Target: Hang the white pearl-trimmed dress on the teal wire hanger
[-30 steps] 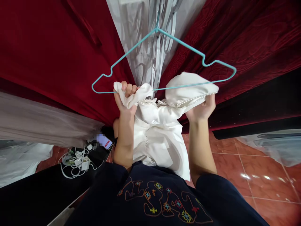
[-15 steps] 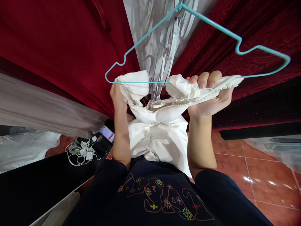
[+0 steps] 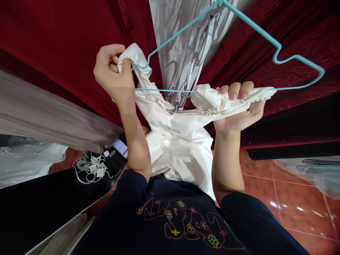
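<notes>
A white dress (image 3: 183,152) with pearl-beaded edging hangs down in front of my body. My left hand (image 3: 113,69) is closed on one beaded shoulder piece of it, raised at the left end of a light blue hanger (image 3: 249,21). That fabric lies over the hanger's left notch and hides its left tip. My right hand (image 3: 239,102) grips the other side of the dress, thumb below and fingers above, with the hanger's bottom bar running into the cloth there. The hanger's right end shows bare. Its hook is cut off at the top edge.
Red curtains (image 3: 74,39) and a shiny grey-white drape (image 3: 175,35) hang in front. On a black table (image 3: 53,198) at left lie white cables (image 3: 92,166) and a phone (image 3: 120,148). Red floor tiles (image 3: 262,184) and plastic-covered items (image 3: 313,173) show at right.
My left hand has risen and moved left, lifting the left shoulder piece from the bottom bar up to the hanger's notch. The hanger has shifted slightly; my right hand keeps its hold.
</notes>
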`<state>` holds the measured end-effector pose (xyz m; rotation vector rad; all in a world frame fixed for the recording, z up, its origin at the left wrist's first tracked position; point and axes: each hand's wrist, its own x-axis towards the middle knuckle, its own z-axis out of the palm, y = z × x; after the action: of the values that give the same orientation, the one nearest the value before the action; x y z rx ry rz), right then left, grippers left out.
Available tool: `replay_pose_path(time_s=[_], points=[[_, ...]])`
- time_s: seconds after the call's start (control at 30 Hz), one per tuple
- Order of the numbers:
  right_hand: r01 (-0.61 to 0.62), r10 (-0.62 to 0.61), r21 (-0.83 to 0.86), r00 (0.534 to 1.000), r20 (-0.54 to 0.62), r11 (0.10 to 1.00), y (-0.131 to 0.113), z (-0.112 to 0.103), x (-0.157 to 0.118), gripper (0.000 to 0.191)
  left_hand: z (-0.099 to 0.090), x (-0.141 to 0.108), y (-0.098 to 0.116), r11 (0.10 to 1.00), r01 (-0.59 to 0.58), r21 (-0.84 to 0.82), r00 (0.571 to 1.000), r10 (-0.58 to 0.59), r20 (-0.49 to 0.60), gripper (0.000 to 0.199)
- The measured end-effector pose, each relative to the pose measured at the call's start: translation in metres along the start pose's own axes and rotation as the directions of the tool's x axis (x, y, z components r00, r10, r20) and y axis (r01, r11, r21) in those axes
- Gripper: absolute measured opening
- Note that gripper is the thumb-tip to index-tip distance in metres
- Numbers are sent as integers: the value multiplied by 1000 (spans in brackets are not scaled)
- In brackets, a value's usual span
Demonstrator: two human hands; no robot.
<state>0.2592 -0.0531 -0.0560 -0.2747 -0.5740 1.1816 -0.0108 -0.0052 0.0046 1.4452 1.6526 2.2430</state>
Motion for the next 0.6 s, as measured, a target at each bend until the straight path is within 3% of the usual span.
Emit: replay_pose_path(time_s=[0.1, 0.27, 0.33, 0.5, 0.6], points=[[-5, 5, -18, 999, -44, 1000, -2, 1, 0, 49, -1, -4, 1, 1000, 21, -3, 999, -21, 49, 48], [-28, 27, -22, 998, -54, 999, -1, 1, 3, 60, -23, -9, 1, 1000, -18, 11, 995, 19, -100, 48], [-44, 45, 34, 998, -48, 998, 0, 0, 5, 59, -24, -10, 7, 998, -54, 18, 993, 56, -100, 48], [-47, 43, 127, 999, 33, 991, 0, -6, 10, 57, -7, -9, 23, 993, -112, 27, 984, 107, 142, 47], [-27, 21, 92, 997, 69, 995, -1, -10, 11, 58, -8, -5, 23, 995, -88, 46, 953, 71, 293, 48]])
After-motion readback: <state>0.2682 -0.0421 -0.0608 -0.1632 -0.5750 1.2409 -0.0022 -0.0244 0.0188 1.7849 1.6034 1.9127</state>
